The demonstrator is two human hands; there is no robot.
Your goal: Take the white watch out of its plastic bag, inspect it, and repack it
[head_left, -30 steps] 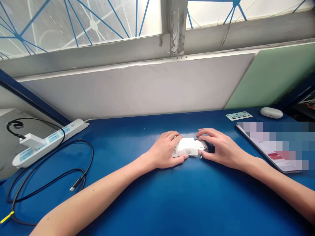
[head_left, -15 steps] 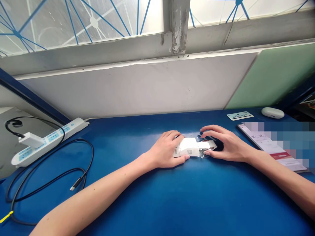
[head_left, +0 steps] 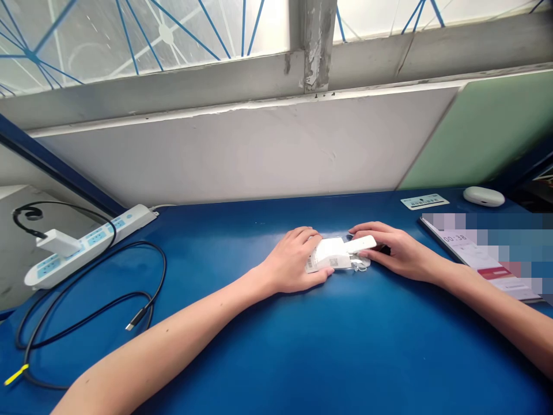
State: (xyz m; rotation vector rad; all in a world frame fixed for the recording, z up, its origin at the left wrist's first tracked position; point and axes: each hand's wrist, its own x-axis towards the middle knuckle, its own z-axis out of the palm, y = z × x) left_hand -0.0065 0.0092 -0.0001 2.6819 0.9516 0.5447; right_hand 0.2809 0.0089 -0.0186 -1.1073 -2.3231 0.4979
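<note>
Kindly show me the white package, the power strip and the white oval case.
White package [head_left: 332, 253]: head view, middle of its upper side.
Power strip [head_left: 95, 237]: head view, its socket face.
White oval case [head_left: 484, 196]: head view, its upper surface.

The window [head_left: 142, 34] glows bright; soft glare marks the blue table [head_left: 242, 225].

Packet [head_left: 334, 256] mid-table [head_left: 259, 357], left hand [head_left: 294, 262] around its left end. Slim strip [head_left: 360, 245] at packet's right end, right hand's [head_left: 395, 251] thumb and fingers about it. Far left: power strip [head_left: 101, 233], adapter [head_left: 60, 244] on it. Cable [head_left: 165, 266] looped before it, connector [head_left: 136, 319] between loop and left forearm. Right of right hand: phone [head_left: 455, 239]. Behind phone: card [head_left: 425, 202], case [head_left: 484, 196] right of card. Behind table: wall panel [head_left: 250, 161], window [head_left: 151, 34] above.
</note>
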